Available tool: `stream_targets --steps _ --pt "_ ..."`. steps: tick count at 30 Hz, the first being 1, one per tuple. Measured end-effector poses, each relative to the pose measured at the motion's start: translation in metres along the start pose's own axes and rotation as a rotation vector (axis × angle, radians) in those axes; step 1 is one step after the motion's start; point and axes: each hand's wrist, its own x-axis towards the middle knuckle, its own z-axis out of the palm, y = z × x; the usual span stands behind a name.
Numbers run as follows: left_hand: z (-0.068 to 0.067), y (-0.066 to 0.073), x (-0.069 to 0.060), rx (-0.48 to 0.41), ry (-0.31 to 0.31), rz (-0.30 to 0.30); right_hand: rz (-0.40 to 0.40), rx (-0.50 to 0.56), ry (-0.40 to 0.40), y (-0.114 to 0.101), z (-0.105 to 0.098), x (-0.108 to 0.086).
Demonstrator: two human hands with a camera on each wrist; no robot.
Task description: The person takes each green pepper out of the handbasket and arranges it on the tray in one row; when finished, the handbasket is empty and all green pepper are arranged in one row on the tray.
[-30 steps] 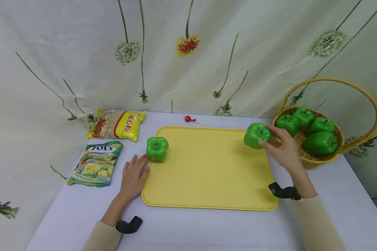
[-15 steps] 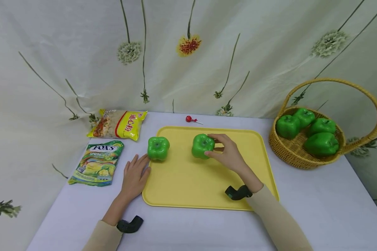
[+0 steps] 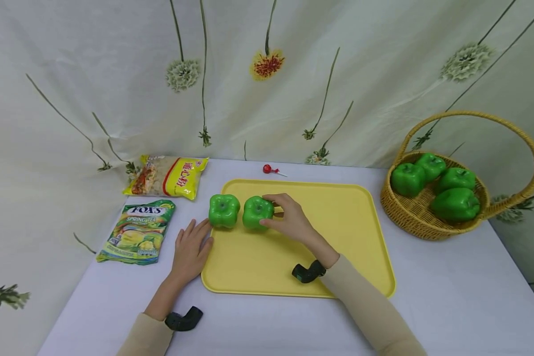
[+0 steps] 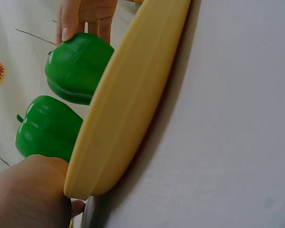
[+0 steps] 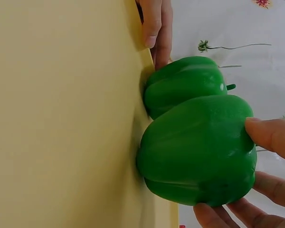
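My right hand (image 3: 292,220) grips a green bell pepper (image 3: 255,213) between thumb and fingers, over the left part of the yellow tray (image 3: 302,267). In the right wrist view this held pepper (image 5: 194,147) is upright, its base at or very near the tray surface. Just left of it a second green bell pepper (image 3: 224,210) stands upright at the tray's left edge, a narrow gap between them in the head view. My left hand (image 3: 190,251) rests at the tray's left rim with fingers extended, the fingertips close to that second pepper; whether they touch it I cannot tell.
A wicker basket (image 3: 409,220) with a tall handle stands at the right, holding several green bell peppers (image 3: 455,204). Behind the tray lies a red lollipop (image 3: 267,169). At the left are a yellow noodle packet (image 3: 166,176) and a green FOX'S candy bag (image 3: 138,231).
My right hand has carried the green bell pepper left from beside the basket, across the tray, to near the second pepper. The left hand has stayed at the tray's rim.
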Motion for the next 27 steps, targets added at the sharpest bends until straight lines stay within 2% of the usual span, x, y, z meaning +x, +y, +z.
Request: stream_targets --steps 10,21,27 --pt "0.0005 0.001 0.0 -0.004 0.025 0.025 0.018 -0.005 -0.006 0.0011 0.0062 0.0036" --pt "-0.0023 0.0046 0.0011 0.0 -0.011 0.001 0.007 -0.006 -0.002 -0.0002 0.0084 0.0046" --pt "-0.0006 0.0023 -0.0001 0.0 0.013 0.016 -0.001 -0.027 -0.012 0.0008 0.0094 0.0057"
